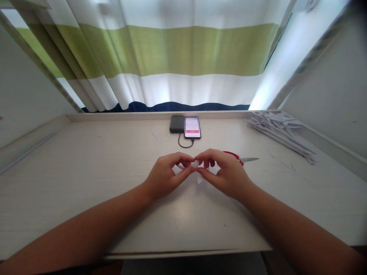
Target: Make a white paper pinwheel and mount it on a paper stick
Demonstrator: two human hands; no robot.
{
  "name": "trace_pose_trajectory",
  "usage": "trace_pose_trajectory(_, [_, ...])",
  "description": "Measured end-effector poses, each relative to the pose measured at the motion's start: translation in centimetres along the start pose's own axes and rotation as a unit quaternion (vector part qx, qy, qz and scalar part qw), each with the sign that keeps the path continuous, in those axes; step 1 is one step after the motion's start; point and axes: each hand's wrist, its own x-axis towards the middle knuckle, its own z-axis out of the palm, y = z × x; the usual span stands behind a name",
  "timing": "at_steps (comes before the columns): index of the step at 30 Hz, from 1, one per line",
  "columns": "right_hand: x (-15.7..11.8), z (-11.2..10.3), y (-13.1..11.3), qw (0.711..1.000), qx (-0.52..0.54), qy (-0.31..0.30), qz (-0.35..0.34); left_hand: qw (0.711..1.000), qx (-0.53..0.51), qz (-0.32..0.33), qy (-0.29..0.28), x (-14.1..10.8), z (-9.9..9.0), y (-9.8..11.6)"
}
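Note:
Between my two hands, just above the middle of the desk, is a small piece of white paper (200,177), partly hidden by the fingers. My left hand (169,172) pinches its left side between thumb and fingers. From the other side, my right hand (222,168) grips it the same way, and the fingertips of both hands nearly meet. A pointed corner of the paper hangs below the fingers. Behind my right hand lies a pair of scissors (249,159) with red handles, its blades pointing right and its handles partly covered by the hand.
At the back of the white desk (86,172) lie a black power bank (177,124) and a lit phone (192,127), joined by a short cable (183,146). A pile of paper strips (278,130) sits at the back right. A curtain (183,49) hangs behind the desk.

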Motion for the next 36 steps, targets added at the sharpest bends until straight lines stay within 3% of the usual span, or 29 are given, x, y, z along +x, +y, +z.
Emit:
trace_pose_trajectory(14, [0.17,0.03,0.17,1.0,0.01,-0.002,-0.025,1.0,-0.001,-0.004,0.026,0.1,0.01,0.17])
trace_pose_trajectory(24, [0.1,0.06,0.41,0.999,0.002,0.005,-0.037,0.998,-0.019,0.047,0.023,0.13,-0.03,0.13])
trace_pose_trajectory(32, [0.07,-0.13,0.21,0.997,0.0,0.035,-0.069,0.999,-0.036,0.001,0.028,0.0,0.09,-0.05])
trace_pose_trajectory(36, [0.04,-0.25,0.01,0.994,0.003,0.004,-0.107,0.997,-0.072,-0.012,0.02,0.02,0.29,-0.23])
